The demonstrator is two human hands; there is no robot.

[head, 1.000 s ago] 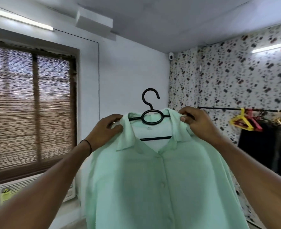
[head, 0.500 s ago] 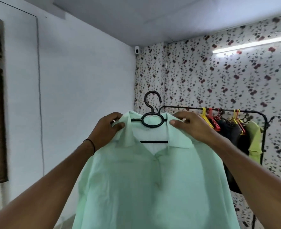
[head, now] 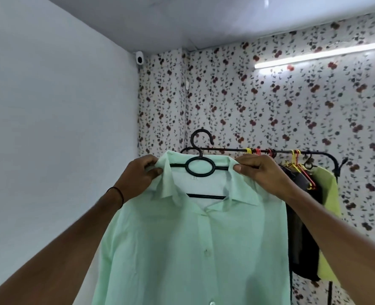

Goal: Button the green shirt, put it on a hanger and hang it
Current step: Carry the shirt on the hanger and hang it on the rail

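Note:
The pale green shirt (head: 193,249) hangs buttoned on a black plastic hanger (head: 201,167), held up in front of me. My left hand (head: 139,175) pinches the shirt's left shoulder at the collar. My right hand (head: 260,170) pinches the right shoulder by the collar. The hanger's hook stands just above and in front of the left end of a black clothes rail (head: 230,149), apart from it.
The rail runs right along a flowered wall and carries red and yellow hangers (head: 295,160), a black garment (head: 303,227) and a yellow-green garment (head: 327,208). A plain white wall (head: 56,139) stands on the left. A small camera (head: 139,59) sits in the ceiling corner.
My view has swung right, from the window with blinds to the rail. Both hands have carried the shirt on its hanger closer to the rail, keeping the same grip.

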